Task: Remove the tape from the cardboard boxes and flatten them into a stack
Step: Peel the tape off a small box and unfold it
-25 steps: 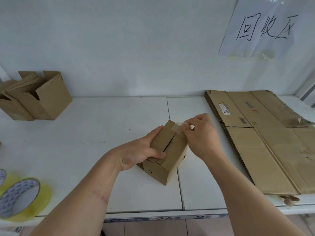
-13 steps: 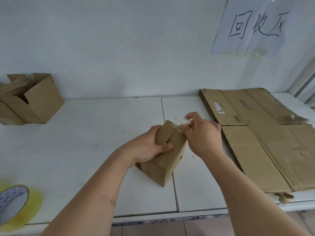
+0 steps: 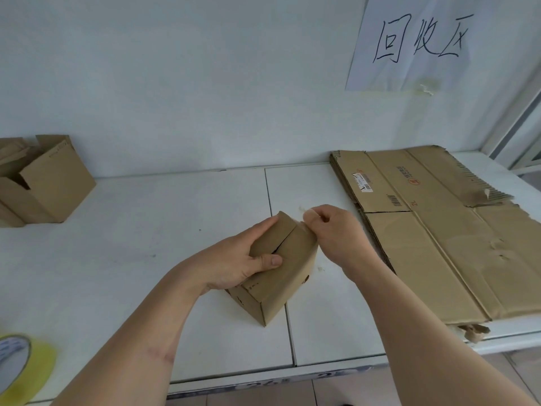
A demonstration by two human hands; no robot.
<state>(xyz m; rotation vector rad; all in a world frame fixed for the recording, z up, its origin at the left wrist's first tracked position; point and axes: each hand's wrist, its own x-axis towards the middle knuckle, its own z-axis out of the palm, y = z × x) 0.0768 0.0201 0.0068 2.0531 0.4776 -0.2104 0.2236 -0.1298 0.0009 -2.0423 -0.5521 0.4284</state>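
Small cardboard box [image 3: 275,276], frame centre on white table [image 3: 146,259], clamped in left hand [image 3: 234,262]; right hand [image 3: 333,232] pinched tape strip [image 3: 306,213] at its top seam; likely risks: tape tearing short, box slipping; flattened stack [image 3: 439,230] right beyond.

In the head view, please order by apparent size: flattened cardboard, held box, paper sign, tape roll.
1. flattened cardboard
2. paper sign
3. held box
4. tape roll, cropped at the frame edge, so unsure.
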